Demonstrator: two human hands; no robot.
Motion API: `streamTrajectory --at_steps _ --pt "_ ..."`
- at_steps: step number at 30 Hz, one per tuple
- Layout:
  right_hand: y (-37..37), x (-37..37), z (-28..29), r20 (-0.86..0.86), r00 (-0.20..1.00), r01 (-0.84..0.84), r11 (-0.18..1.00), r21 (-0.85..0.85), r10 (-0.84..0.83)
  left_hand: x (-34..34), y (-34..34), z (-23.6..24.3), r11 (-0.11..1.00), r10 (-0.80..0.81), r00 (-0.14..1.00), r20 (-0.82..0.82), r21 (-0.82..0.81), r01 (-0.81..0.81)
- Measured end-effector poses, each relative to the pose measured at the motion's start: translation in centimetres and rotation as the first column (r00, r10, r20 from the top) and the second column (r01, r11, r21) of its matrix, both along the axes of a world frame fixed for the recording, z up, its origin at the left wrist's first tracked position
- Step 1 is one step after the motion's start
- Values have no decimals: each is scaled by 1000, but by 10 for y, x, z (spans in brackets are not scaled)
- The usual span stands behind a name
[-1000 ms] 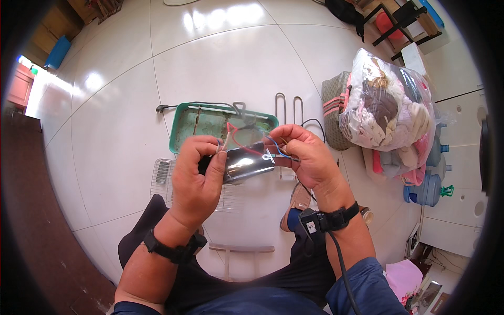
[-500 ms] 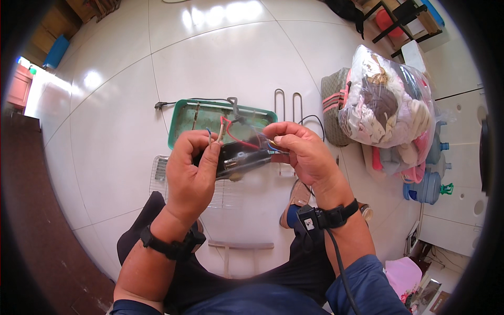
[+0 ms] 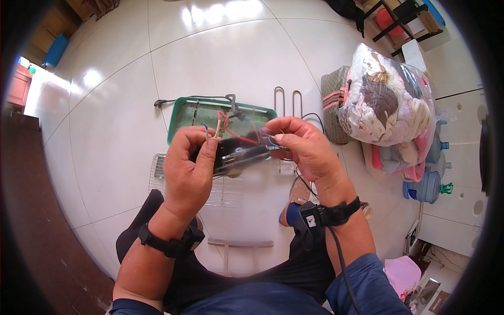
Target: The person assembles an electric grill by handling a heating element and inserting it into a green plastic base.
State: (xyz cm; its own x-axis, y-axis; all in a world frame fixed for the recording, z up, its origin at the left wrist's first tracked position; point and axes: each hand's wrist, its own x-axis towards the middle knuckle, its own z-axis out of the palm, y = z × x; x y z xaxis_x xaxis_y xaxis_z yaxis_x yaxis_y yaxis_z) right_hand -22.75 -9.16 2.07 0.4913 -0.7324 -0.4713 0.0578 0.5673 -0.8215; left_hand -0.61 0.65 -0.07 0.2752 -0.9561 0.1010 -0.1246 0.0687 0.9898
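My left hand [image 3: 191, 165] is closed at the left end of a black box-like housing [image 3: 239, 157], held above the floor. A pale-sleeved wire [image 3: 218, 127] and a short blue-tipped wire [image 3: 206, 127] stick up at its fingertips. A red wire [image 3: 244, 139] loops across over the housing. My right hand [image 3: 302, 146] pinches thin wire ends [image 3: 271, 140], blue and yellowish, at the housing's right end. Behind lies a green rectangular tray [image 3: 171, 123], partly covered by the hands and housing. A black cable with a plug [image 3: 158, 104] runs along its far edge.
A wire rack [image 3: 223, 198] lies on the tiles under my left hand. Bent metal rods [image 3: 279, 97] lie right of the tray. Farther right stand a woven bag [image 3: 333, 110], a clear bag of clothes [image 3: 378, 100] and blue water bottles [image 3: 424, 188]. My shoe [image 3: 299, 192] is below my right hand.
Both hands and the housing have shifted slightly. The wire ends at my right fingertips have changed position a little; both hands keep their grip.
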Motion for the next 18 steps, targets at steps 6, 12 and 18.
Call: streamTrajectory --at_steps 6,12,18 --pt "-5 -6 -6 19 1000 6 999 -32 -5 0 -1 3 1000 10 999 -48 19 -9" --pt "-5 -8 -5 -35 999 7 998 -59 -10 1 -1 4 1000 13 999 -52 10 -12" --pt "-7 -9 -6 -25 998 47 997 -69 -49 1 -2 1 1000 14 999 -51 3 -13"
